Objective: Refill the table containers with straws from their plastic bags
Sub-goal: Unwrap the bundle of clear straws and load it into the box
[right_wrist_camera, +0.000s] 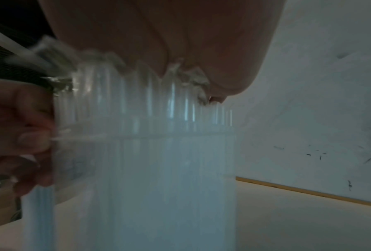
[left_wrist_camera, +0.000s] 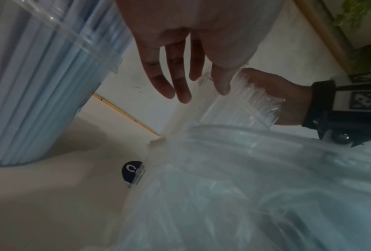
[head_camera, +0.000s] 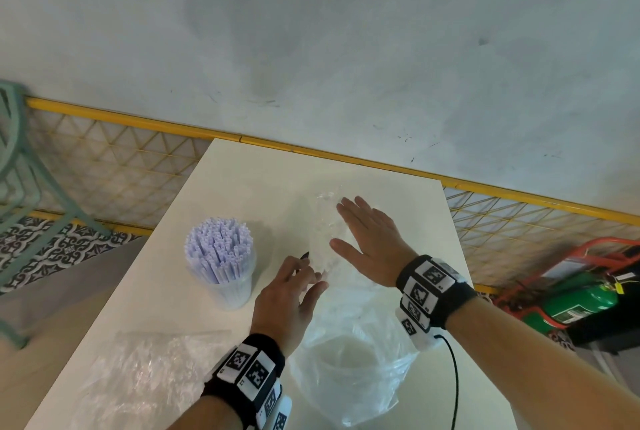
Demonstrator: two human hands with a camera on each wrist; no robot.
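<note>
A clear container of clear straws [head_camera: 323, 208] [right_wrist_camera: 158, 152] stands at the middle of the white table [head_camera: 242, 180]. My right hand [head_camera: 343, 222] lies flat on the straw tops, and its palm [right_wrist_camera: 158, 42] presses on them. Beside it my left hand [head_camera: 304, 274] has fairly straight fingers [left_wrist_camera: 171, 76] that touch the container's left side [right_wrist_camera: 28, 142]. A second clear container packed with lavender straws [head_camera: 220, 256] [left_wrist_camera: 40, 84] stands to the left. A crumpled clear plastic bag [head_camera: 356, 370] [left_wrist_camera: 244, 195] lies in front of the hands.
Another flattened clear bag [head_camera: 145, 370] lies at the table's front left. A dark blue sticker [left_wrist_camera: 133, 171] sits at the bag's edge. A yellow mesh fence [head_camera: 114, 166] and a grey wall stand behind the table, a green chair [head_camera: 20, 170] on the left, and a green cylinder [head_camera: 581, 301] on the right.
</note>
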